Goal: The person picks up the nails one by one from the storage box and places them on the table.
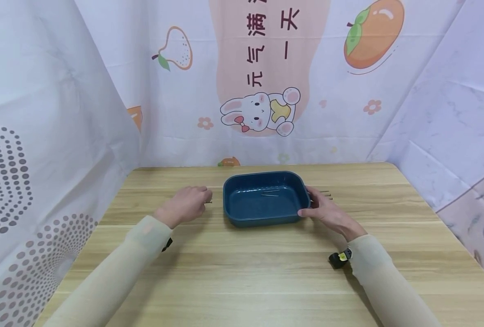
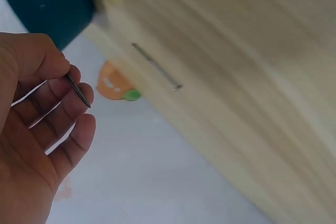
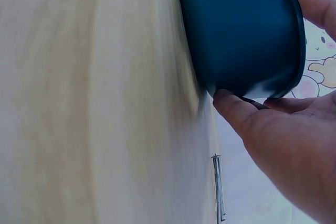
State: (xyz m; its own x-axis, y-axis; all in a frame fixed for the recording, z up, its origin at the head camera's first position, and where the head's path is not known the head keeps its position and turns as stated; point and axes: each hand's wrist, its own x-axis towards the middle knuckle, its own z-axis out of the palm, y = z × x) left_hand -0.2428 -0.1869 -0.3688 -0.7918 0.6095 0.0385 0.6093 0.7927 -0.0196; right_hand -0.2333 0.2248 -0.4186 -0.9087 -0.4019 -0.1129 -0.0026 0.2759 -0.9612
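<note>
A dark blue tray stands mid-table with two thin nails lying inside. My left hand hovers just left of the tray and pinches a nail between thumb and fingers. Another nail lies on the wood beyond that hand. My right hand holds the tray's right end, its fingers against the outer wall and its thumb at the rim. A few more nails lie on the table behind the right hand, one showing close in the right wrist view.
The wooden table is walled by printed fabric at the back and on both sides. Bare wood stretches from the tray to the near edge.
</note>
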